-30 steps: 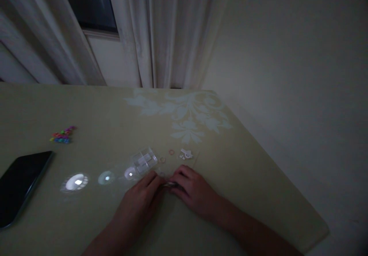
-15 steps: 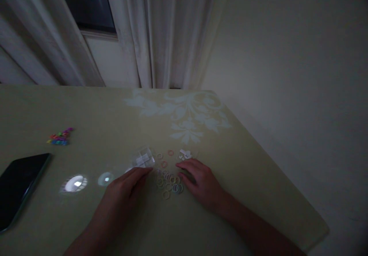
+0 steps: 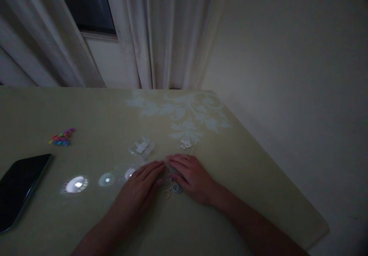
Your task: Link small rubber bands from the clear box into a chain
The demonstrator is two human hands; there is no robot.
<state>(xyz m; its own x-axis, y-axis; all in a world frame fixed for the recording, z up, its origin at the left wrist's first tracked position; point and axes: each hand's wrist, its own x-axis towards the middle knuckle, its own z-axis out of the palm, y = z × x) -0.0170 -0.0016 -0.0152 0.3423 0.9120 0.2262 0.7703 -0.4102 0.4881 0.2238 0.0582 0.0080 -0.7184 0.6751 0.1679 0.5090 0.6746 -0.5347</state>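
Note:
Several small, pale rings (image 3: 175, 188), some grey-blue, lie in a loose pile on the table, partly covered by my hands. My left hand (image 3: 143, 183) curves around the left and far side of the pile, its fingers stretched out. From the right, my right hand (image 3: 191, 173) curves around the same pile, fingers extended, its fingertips close to those of the left. Beyond my left hand lies a clear plastic box (image 3: 142, 147) with something white in it. Small white pieces (image 3: 186, 144) lie past my right hand.
A black phone (image 3: 21, 189) rests at the left of the table (image 3: 244, 160). Behind it is a heap of small, brightly coloured pieces (image 3: 61, 137). Bright light reflections shine on the tabletop. The table's right edge runs near a wall (image 3: 287, 75); curtains (image 3: 172, 33) hang behind.
Both hands have come together around the rings, hiding the farther ones. The clear box and the white pieces now lie farther back on the table.

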